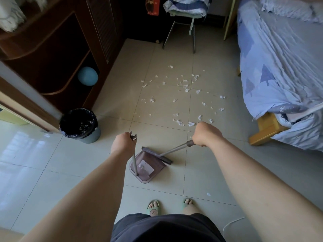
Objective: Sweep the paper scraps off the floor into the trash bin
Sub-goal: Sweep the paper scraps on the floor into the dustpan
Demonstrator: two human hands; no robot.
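The floor [52, 163] is pale glossy tile with thin grout lines, and window light glares off it at the left edge of the frame. White paper scraps [187, 89] lie scattered over the tiles in the middle of the frame, from just below the chair down to the right hand; one stray scrap [208, 194] sits apart at lower right, near the person's feet in green slippers [153, 207].

The trash bin [79, 124], grey and lined with a black bag, stands at centre left beside the corner of a dark wooden cabinet [57, 49], with a few white bits already inside. A blue ball [87, 76] rests in an open cabinet shelf above it. A metal-legged chair [185, 23] piled with folded cloth stands at top centre, and a bed [279, 67] with a light blue printed sheet on a yellow wooden frame fills the right side.

The left hand [123, 143] is closed around the top of the upright handle of a translucent purple dustpan [148, 166], which sits on the floor at centre. The right hand [206, 134] is closed around the broom [166, 155] handle, the broom head lying at the dustpan's mouth.
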